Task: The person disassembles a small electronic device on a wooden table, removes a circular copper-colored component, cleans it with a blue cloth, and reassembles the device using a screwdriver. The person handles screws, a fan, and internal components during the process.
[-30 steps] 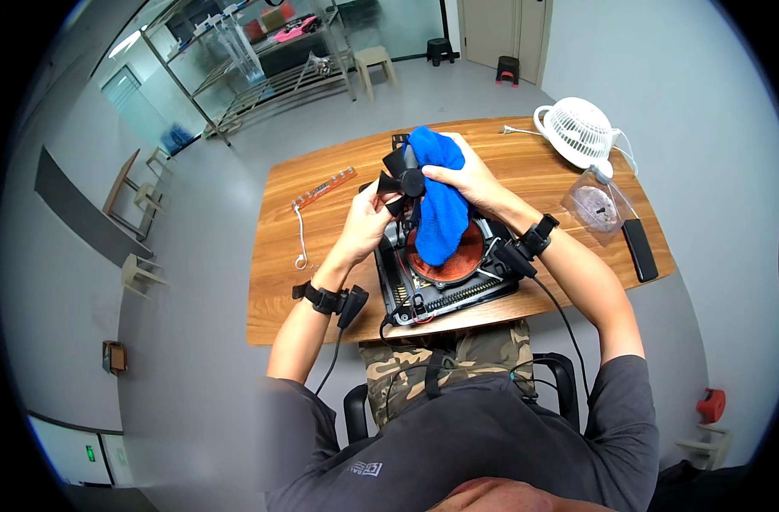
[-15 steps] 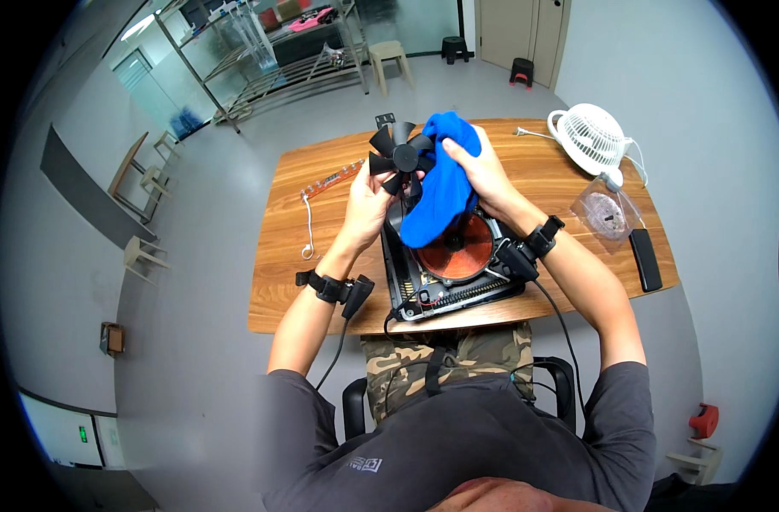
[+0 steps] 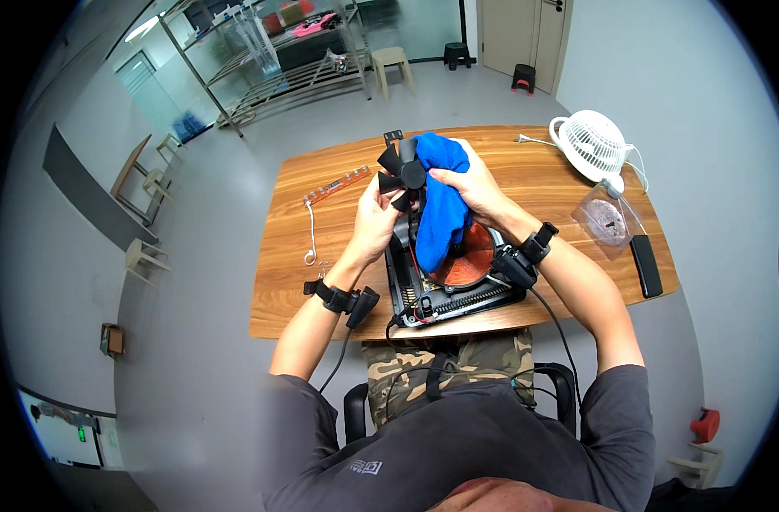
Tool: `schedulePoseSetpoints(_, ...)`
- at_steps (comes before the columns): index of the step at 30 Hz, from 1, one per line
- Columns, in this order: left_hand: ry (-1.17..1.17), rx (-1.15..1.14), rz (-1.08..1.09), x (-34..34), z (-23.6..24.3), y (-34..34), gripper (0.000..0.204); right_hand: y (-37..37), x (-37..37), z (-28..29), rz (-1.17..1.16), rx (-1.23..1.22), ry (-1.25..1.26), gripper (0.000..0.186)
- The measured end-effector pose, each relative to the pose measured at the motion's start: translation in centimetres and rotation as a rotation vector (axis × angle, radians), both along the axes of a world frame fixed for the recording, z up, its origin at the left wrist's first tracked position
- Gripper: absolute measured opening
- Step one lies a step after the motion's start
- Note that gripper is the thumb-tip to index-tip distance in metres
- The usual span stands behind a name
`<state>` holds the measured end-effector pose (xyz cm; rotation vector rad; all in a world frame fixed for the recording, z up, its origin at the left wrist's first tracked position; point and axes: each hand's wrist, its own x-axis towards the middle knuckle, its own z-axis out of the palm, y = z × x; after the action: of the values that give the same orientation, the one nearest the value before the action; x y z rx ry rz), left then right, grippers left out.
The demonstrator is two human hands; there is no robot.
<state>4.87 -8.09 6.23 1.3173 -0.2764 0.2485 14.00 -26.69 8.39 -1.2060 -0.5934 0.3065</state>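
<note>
My left hand (image 3: 376, 220) is closed on a black fan (image 3: 413, 176) with several blades, gripping it from its lower left side. In my right hand (image 3: 477, 188) is a bunched blue cloth (image 3: 445, 224), which lies against the fan's right-hand blades and covers some of them. Below both hands sits an opened black appliance base (image 3: 406, 299) with a round copper-coloured coil (image 3: 468, 263) inside. The cloth hangs down over the coil's left part. Where my left fingertips meet the fan is partly hidden behind its blades.
An orange power strip (image 3: 338, 185) with a white cord lies on the wooden table (image 3: 287, 290) at left. To the right are a white fan (image 3: 590, 143), a clear plastic bag (image 3: 607, 218) and a black oblong box (image 3: 646, 265). A metal rack (image 3: 278, 90) stands beyond.
The black fan has come slightly down and turned, and the blue cloth now covers more of its right blades. Both hands have lowered a little.
</note>
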Motion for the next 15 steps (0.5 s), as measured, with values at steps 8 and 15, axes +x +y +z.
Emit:
schedulePoseSetpoints(8,-0.083,-0.063,0.091,1.3,0.0,0.8,0.044,-0.3,0.6,0.2,-0.218,0.009,0.003,0.065)
schedulePoseSetpoints(15,-0.143,-0.032,0.136,2.7,-0.5,-0.2,0.047,0.9,-1.4,1.1,-0.106,-0.156,-0.099,0.081)
